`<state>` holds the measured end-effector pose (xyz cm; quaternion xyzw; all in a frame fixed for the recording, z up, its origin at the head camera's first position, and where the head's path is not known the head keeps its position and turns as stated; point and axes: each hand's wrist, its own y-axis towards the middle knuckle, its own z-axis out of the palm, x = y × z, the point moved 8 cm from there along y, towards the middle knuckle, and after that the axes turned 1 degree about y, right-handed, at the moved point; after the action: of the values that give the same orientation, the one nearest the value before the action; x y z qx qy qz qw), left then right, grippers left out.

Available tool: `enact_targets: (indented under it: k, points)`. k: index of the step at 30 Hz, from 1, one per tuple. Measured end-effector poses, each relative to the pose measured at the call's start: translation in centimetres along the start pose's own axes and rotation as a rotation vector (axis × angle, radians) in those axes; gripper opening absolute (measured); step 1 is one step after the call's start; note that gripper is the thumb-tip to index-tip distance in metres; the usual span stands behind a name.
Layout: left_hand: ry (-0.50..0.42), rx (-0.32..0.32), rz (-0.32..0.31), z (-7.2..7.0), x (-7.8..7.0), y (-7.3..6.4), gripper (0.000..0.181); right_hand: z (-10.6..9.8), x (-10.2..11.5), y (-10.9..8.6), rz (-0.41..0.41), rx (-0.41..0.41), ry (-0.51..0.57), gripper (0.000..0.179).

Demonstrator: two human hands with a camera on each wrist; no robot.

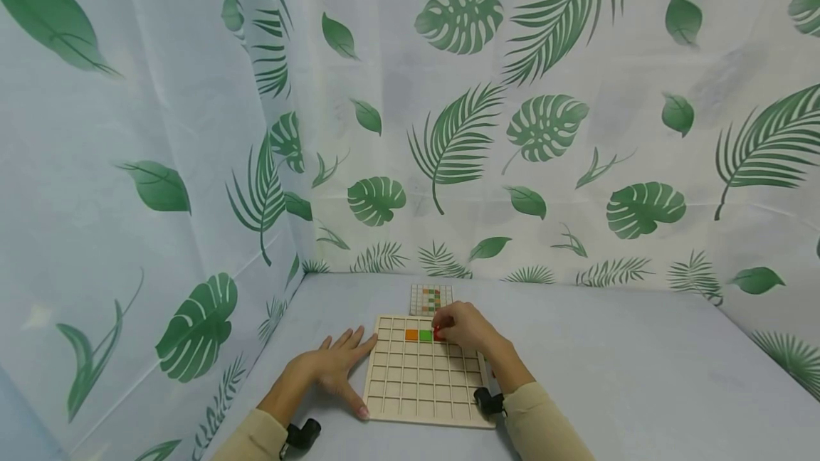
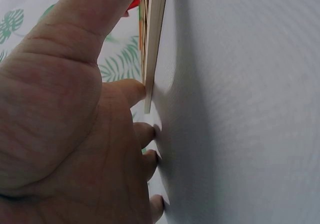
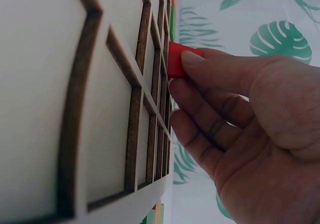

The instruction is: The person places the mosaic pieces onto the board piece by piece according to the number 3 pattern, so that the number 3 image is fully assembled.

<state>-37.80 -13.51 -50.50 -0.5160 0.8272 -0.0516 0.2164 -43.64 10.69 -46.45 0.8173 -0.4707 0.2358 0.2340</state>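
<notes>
A wooden grid board (image 1: 419,383) lies on the table, divided into square cells by raised ridges. An orange tile (image 1: 412,335) and a green tile (image 1: 426,336) sit side by side in its upper part. Just right of the green one, my right hand (image 1: 470,328) pinches a red tile (image 3: 179,59) between thumb and fingers, right at the board's surface. My left hand (image 1: 334,367) is spread along the board's left side, thumb near the lower corner and a fingertip at the upper edge; its fingertips (image 2: 149,165) rest on the table.
Behind the board lies a small pattern card (image 1: 418,300) with a printed grid of coloured squares, partly hidden by the right hand. Leaf-printed curtains (image 1: 455,233) close off the back and left of the grey table (image 1: 640,375). Coloured pieces (image 3: 152,216) show below the board's edge in the right wrist view.
</notes>
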Motion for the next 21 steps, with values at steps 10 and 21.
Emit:
enact_targets:
  k: [10, 21]
  points:
    - [0.001, -0.004, 0.015, -0.14, -0.24, -0.21, 0.138, -0.08, 0.0, -0.07, -0.009, -0.014, -0.06, 0.015]
    - [0.006, -0.002, 0.018, -0.19, -0.45, -0.41, 0.138, 0.13, 0.5, -0.29, -0.047, 0.016, -0.083, 0.018]
